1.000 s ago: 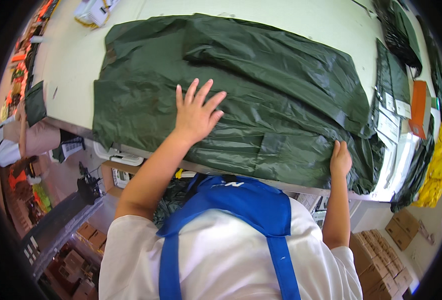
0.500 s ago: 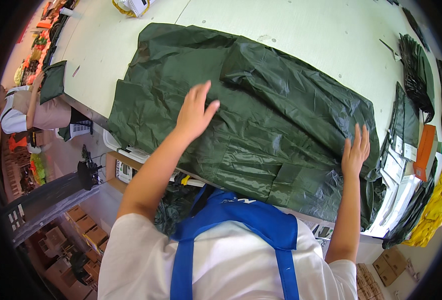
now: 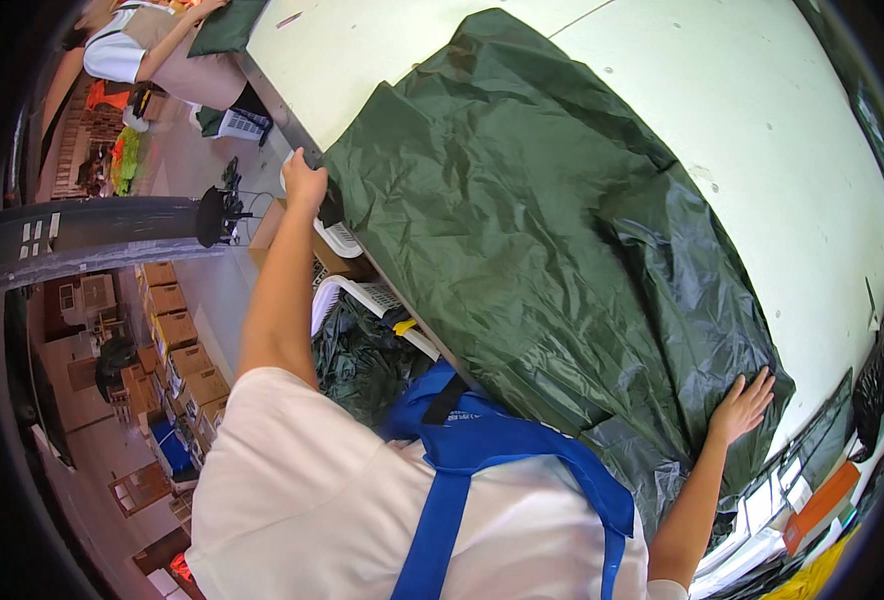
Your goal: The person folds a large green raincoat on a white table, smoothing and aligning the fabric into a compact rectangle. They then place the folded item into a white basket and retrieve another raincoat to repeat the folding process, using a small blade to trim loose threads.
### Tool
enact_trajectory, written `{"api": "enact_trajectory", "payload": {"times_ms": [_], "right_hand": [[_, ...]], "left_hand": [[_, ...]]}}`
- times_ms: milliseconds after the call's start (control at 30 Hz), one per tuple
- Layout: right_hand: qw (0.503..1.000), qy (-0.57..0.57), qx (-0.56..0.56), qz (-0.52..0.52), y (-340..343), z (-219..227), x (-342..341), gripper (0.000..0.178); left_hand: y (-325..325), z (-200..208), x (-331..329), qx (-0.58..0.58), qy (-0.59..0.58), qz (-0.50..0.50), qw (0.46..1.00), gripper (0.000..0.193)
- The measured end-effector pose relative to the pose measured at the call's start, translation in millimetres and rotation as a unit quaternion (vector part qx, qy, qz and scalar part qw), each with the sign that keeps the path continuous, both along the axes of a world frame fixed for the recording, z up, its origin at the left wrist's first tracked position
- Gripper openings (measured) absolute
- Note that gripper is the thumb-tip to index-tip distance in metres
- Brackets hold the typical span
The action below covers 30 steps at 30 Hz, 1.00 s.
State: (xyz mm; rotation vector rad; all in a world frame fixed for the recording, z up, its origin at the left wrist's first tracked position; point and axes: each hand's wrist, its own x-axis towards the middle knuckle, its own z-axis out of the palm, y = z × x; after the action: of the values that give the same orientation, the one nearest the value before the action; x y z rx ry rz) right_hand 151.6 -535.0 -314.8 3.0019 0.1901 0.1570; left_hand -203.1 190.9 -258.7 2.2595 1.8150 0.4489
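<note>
A large, wrinkled, dark green garment of shiny waterproof-looking fabric (image 3: 522, 190) lies spread over the pale table (image 3: 732, 120). At its left corner, by the table's edge, my left hand (image 3: 305, 182) is closed on the garment, and a dark bit of it hangs just below the fingers. My right hand (image 3: 742, 408) rests flat on the garment's right end, fingers stretched out and palm down. Loose folds run along the side nearest that hand.
A co-worker (image 3: 177, 60) stands at the upper left with a dark green folded piece (image 3: 227, 28). Beneath the near edge are a white basket (image 3: 367, 295) and bunched dark fabric (image 3: 357, 355). An orange box (image 3: 820, 508) and yellow material (image 3: 817, 572) lie at the lower right.
My left hand has gone from above the garment's middle to its left corner and closed there. My right hand now lies flat near the right end. The view has turned left.
</note>
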Motion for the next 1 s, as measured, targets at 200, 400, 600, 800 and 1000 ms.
{"api": "enact_trajectory", "payload": {"times_ms": [200,400,600,800,1000], "right_hand": [[1.000,-0.003,0.000,0.003,-8.8,-5.9,8.1,0.055],[1.000,-0.011,0.016,0.007,-13.9,-7.0,11.3,0.055],[1.000,-0.007,0.003,0.003,-10.4,-12.8,13.6,0.056],[1.000,-0.011,-0.009,0.011,-14.4,-15.8,13.5,0.054],[1.000,-0.002,0.004,-0.019,-0.8,-0.7,8.9,0.055]], "left_hand": [[47.6,6.3,-3.0,-0.405,-0.102,0.043,0.908,0.042],[28.8,94.4,6.8,-0.493,-0.402,-0.175,0.751,0.036],[57.7,35.6,-38.7,-0.400,-0.326,0.003,0.857,0.035],[-21.5,37.5,89.4,0.174,-0.073,-0.168,0.968,0.042],[-254.6,58.3,258.4,0.064,-0.126,-0.680,0.719,0.053]]}}
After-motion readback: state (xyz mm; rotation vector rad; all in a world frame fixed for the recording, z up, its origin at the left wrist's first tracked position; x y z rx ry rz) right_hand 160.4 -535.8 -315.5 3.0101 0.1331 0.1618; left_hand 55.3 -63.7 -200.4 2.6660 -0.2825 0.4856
